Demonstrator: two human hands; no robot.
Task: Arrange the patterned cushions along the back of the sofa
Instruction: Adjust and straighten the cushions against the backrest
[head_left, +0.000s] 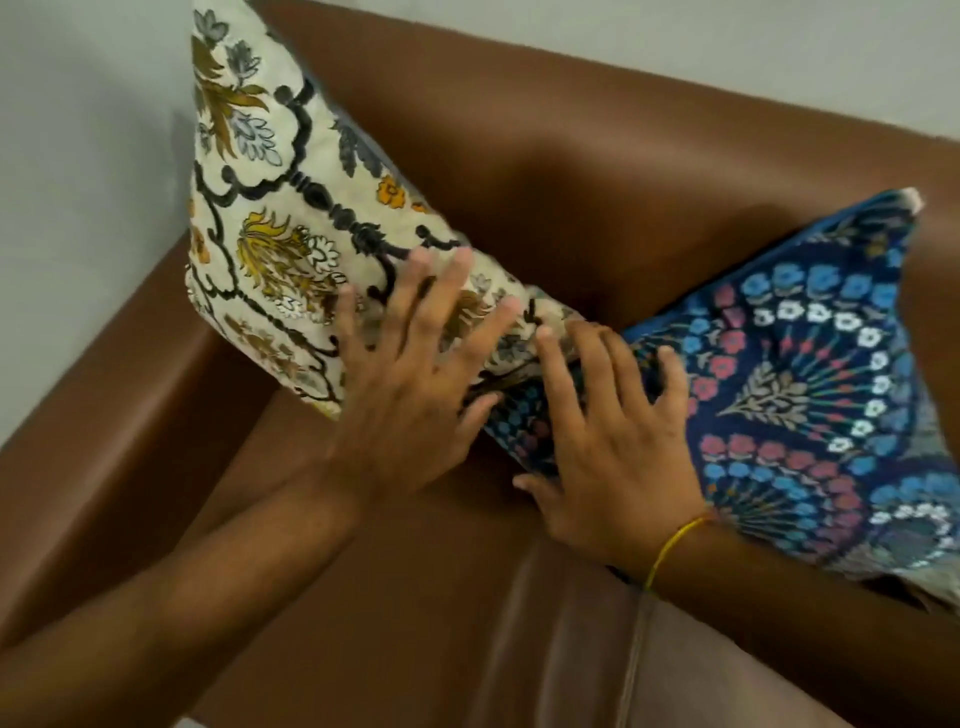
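A cream cushion (270, 208) with black scrollwork and yellow flowers leans in the sofa's left corner, against the backrest (597, 135). A dark blue cushion (810, 395) with blue, red and white flowers leans to its right. Their lower corners meet in the middle. My left hand (410, 379) lies flat with fingers spread on the cream cushion's lower right part. My right hand (613, 431), with a yellow thread at the wrist, rests fingers apart on the blue cushion's lower left corner. Neither hand grips anything.
The brown leather sofa has its left armrest (104, 415) running down the left side and a seam (639, 649) between seat cushions at the bottom. A pale wall (78, 130) stands behind and left of the sofa.
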